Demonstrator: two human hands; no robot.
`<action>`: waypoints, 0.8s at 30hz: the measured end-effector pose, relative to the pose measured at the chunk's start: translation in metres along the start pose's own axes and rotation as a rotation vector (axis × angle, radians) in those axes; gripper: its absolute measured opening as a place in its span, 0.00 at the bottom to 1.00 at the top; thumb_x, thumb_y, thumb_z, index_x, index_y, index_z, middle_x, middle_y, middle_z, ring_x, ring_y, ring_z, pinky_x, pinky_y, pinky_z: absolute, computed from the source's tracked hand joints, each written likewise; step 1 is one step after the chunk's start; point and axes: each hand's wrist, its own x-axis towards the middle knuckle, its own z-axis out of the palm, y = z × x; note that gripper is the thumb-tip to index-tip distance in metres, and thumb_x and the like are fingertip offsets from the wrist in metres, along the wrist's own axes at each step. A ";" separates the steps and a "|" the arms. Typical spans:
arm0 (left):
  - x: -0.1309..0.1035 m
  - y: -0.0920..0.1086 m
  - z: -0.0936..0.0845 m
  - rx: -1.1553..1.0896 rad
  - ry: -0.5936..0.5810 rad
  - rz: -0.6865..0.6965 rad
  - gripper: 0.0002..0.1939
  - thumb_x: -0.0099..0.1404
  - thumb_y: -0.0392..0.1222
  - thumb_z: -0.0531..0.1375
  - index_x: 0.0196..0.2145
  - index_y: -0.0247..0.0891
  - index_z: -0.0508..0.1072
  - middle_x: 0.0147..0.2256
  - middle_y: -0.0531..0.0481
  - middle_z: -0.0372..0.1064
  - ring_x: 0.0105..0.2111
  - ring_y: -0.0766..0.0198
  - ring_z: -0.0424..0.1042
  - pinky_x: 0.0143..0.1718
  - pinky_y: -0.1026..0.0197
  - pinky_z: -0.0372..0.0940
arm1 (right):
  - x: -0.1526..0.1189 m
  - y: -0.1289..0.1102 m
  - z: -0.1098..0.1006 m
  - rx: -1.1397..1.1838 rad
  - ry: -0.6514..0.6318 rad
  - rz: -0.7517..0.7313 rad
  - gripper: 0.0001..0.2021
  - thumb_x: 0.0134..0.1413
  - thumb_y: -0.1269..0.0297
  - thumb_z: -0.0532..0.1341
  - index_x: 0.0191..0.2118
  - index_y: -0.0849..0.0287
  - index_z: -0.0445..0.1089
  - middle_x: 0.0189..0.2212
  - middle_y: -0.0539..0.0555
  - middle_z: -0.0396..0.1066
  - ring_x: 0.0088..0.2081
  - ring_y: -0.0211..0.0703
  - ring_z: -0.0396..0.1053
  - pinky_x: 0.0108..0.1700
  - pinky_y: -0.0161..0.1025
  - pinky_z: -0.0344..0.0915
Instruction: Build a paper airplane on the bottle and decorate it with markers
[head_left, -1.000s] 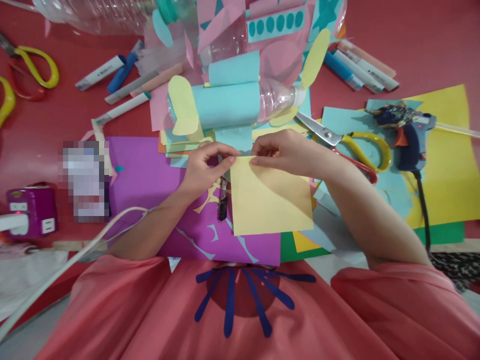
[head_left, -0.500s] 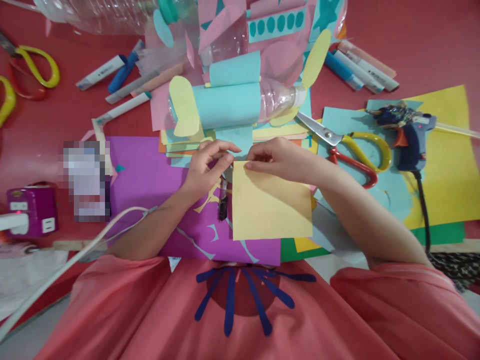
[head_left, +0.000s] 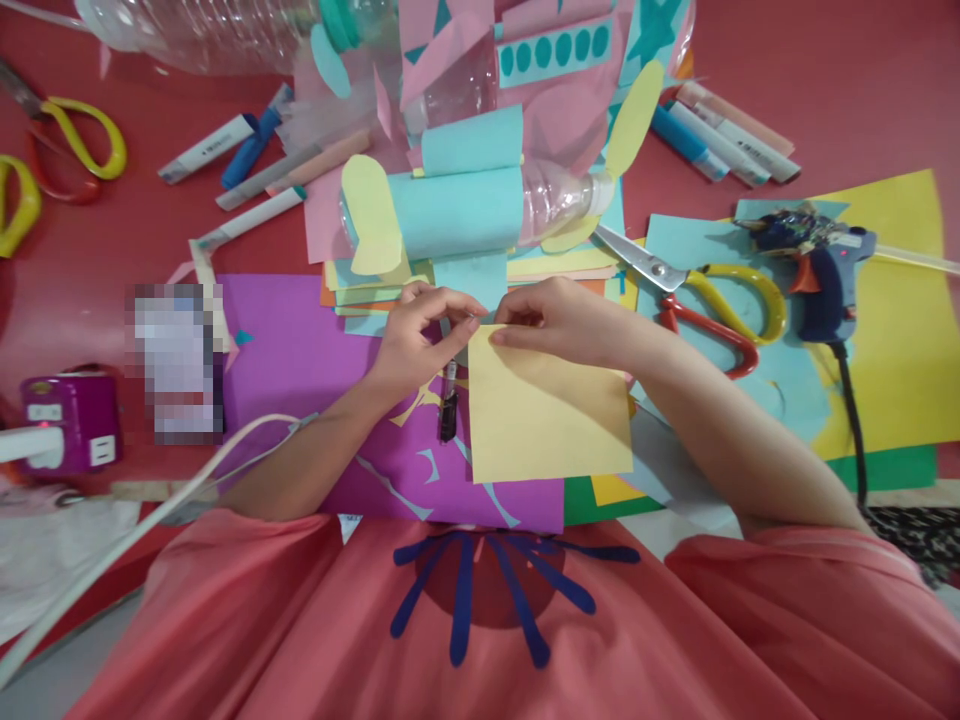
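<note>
A pale yellow sheet (head_left: pixel 551 420) lies at the centre, its top edge pinched by my right hand (head_left: pixel 559 315) between thumb and fingers. At the sheet's upper left corner is my left hand (head_left: pixel 420 335), thumb and index tips close together; whether they grip the corner is too small to tell. A dark pen (head_left: pixel 448 405) rests left of the sheet on purple paper (head_left: pixel 292 350), among thin paper scraps. Just beyond both hands lies a plastic bottle (head_left: pixel 555 200) wrapped in light blue paper, with yellow paper pieces at its ends.
Open scissors (head_left: pixel 664 275) and a glue gun (head_left: pixel 825 285) with a black cord lie at right on blue and yellow paper. Markers (head_left: pixel 727 135) lie at upper right, others at upper left. A purple power adapter (head_left: pixel 71 425) and a blurred rectangular object (head_left: pixel 180 365) are at left.
My left thumb and index tips have come slightly closer together near the sheet's corner. My right hand keeps its pinch on the sheet. The whole view has shifted a little.
</note>
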 end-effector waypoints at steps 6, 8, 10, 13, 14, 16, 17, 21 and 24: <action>0.000 0.001 -0.001 0.076 -0.052 -0.022 0.07 0.65 0.45 0.59 0.36 0.44 0.76 0.28 0.55 0.76 0.30 0.65 0.71 0.51 0.53 0.63 | 0.001 -0.001 0.002 0.033 -0.005 0.014 0.08 0.54 0.65 0.59 0.26 0.61 0.66 0.20 0.45 0.59 0.24 0.31 0.54 0.30 0.34 0.51; 0.000 0.000 0.000 0.078 -0.074 0.000 0.07 0.65 0.45 0.59 0.37 0.44 0.76 0.28 0.56 0.76 0.31 0.64 0.71 0.53 0.52 0.62 | 0.001 -0.001 0.002 0.037 -0.002 0.014 0.08 0.54 0.66 0.59 0.25 0.61 0.66 0.19 0.45 0.58 0.24 0.31 0.54 0.30 0.34 0.51; 0.000 -0.001 0.000 0.071 -0.080 0.014 0.06 0.65 0.45 0.60 0.36 0.44 0.76 0.27 0.56 0.76 0.31 0.64 0.71 0.54 0.51 0.61 | 0.001 -0.001 0.001 0.034 0.004 0.018 0.08 0.53 0.66 0.59 0.25 0.61 0.66 0.19 0.45 0.58 0.23 0.31 0.53 0.30 0.34 0.51; 0.001 -0.001 0.001 0.045 -0.041 0.000 0.05 0.65 0.43 0.60 0.35 0.44 0.76 0.27 0.56 0.76 0.30 0.65 0.70 0.52 0.53 0.62 | 0.000 0.001 -0.004 0.021 -0.013 0.020 0.08 0.54 0.64 0.59 0.27 0.61 0.67 0.19 0.45 0.58 0.24 0.31 0.53 0.30 0.34 0.50; 0.001 -0.001 0.001 0.031 -0.021 -0.005 0.05 0.65 0.43 0.60 0.35 0.43 0.76 0.27 0.56 0.75 0.30 0.64 0.69 0.49 0.54 0.63 | -0.001 0.001 -0.006 0.016 -0.030 0.016 0.09 0.55 0.63 0.59 0.27 0.61 0.68 0.19 0.45 0.58 0.24 0.31 0.53 0.30 0.35 0.50; 0.000 -0.001 0.000 0.003 0.008 -0.013 0.06 0.64 0.43 0.60 0.34 0.43 0.77 0.28 0.54 0.75 0.33 0.63 0.69 0.43 0.58 0.64 | -0.002 0.003 -0.011 0.007 -0.052 0.013 0.10 0.56 0.61 0.58 0.27 0.61 0.67 0.20 0.45 0.58 0.24 0.32 0.53 0.30 0.35 0.49; 0.000 -0.001 0.000 -0.008 0.015 -0.016 0.06 0.64 0.43 0.60 0.34 0.43 0.77 0.28 0.54 0.75 0.35 0.62 0.69 0.40 0.59 0.64 | -0.003 0.004 -0.012 0.005 -0.055 0.014 0.11 0.56 0.60 0.58 0.27 0.60 0.67 0.20 0.45 0.58 0.24 0.32 0.53 0.30 0.35 0.48; 0.000 -0.001 -0.001 0.003 -0.007 -0.020 0.06 0.65 0.43 0.59 0.35 0.43 0.76 0.28 0.54 0.75 0.34 0.63 0.69 0.41 0.58 0.64 | -0.002 0.004 -0.013 0.004 -0.059 0.027 0.12 0.56 0.60 0.58 0.25 0.60 0.66 0.19 0.45 0.57 0.24 0.31 0.53 0.29 0.35 0.47; 0.000 0.000 -0.001 0.034 -0.038 -0.016 0.06 0.65 0.45 0.60 0.35 0.44 0.77 0.27 0.55 0.74 0.31 0.64 0.68 0.45 0.56 0.64 | -0.002 0.003 -0.010 -0.001 -0.062 0.012 0.11 0.56 0.61 0.58 0.25 0.60 0.66 0.19 0.45 0.57 0.24 0.31 0.53 0.29 0.35 0.48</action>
